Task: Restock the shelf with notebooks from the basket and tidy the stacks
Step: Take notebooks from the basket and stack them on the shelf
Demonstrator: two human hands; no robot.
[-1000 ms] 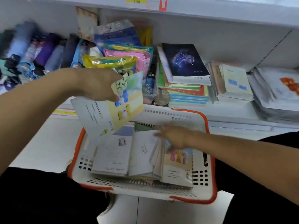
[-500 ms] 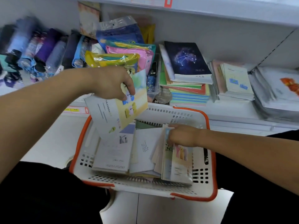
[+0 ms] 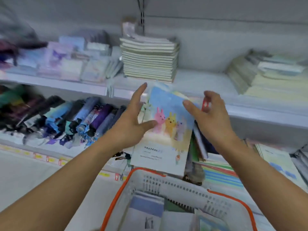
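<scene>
I hold a small stack of bunny-cover notebooks [image 3: 166,130] upright between both hands, above the basket and in front of the shelves. My left hand [image 3: 131,124] grips its left edge with the thumb on the cover. My right hand [image 3: 211,117] grips the upper right corner, thumb on the blue part. The white basket with an orange rim [image 3: 183,187] sits below with several more notebooks [image 3: 146,212] inside. On the upper shelf [image 3: 196,80] right behind my hands stands a tall stack of cream notebooks [image 3: 150,60].
Folded umbrellas [image 3: 75,119] fill the lower shelf at left. Pastel notebooks [image 3: 66,64] line the upper shelf at left, and pale stacks [image 3: 270,75] at right. Striped and white notebooks [image 3: 221,174] lie on the lower shelf at right.
My right hand left the basket and rose to the notebooks in my left hand. Both hands lifted them, and my view tilted up to the upper shelf.
</scene>
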